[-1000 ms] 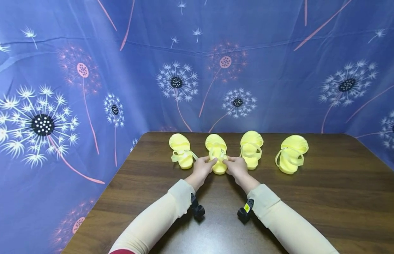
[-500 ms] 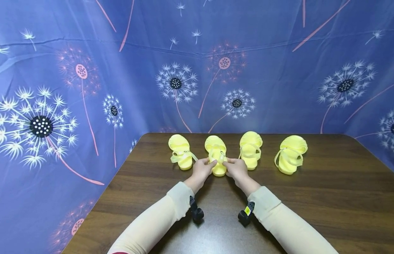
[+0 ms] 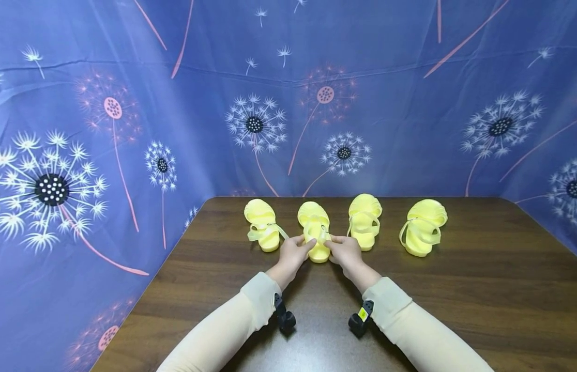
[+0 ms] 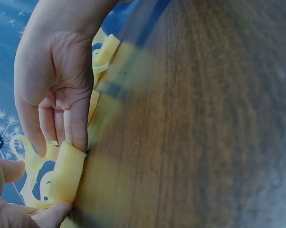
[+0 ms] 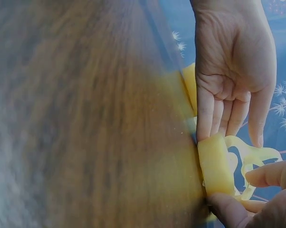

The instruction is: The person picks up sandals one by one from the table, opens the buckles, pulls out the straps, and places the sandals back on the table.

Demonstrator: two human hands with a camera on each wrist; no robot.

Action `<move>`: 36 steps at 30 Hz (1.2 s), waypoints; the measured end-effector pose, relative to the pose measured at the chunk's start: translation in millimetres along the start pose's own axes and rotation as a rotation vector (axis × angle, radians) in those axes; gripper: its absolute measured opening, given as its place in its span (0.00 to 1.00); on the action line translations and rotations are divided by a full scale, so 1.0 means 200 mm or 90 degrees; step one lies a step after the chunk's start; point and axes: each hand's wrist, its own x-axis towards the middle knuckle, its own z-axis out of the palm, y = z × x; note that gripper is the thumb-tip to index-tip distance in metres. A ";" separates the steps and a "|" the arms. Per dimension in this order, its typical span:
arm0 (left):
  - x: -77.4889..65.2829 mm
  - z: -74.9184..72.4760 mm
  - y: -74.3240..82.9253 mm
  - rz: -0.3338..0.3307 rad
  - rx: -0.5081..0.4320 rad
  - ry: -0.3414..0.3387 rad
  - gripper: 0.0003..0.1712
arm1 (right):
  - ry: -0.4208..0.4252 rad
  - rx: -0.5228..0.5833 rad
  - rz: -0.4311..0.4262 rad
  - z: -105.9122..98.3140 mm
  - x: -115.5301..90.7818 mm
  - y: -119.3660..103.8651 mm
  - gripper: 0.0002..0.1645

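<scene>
- The yellow sandal point(image 3: 319, 251) is on the surface point(image 3: 479, 294), between both hands — long axis pointing away, heel nearest the person.
- Left hand point(image 3: 292, 256) and right hand point(image 3: 348, 254) flank it about equally, fingers pinching its sides.

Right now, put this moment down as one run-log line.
left hand: holds second yellow sandal from left | right hand: holds same sandal | other three sandals: on brown table
</scene>
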 end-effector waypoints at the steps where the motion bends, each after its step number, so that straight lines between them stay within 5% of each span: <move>1: 0.00 0.00 0.00 -0.001 -0.003 -0.001 0.34 | -0.001 0.002 -0.001 0.00 0.00 0.00 0.25; 36: -0.05 -0.02 -0.04 0.023 -0.004 -0.020 0.33 | -0.022 0.007 0.001 0.00 -0.07 0.02 0.25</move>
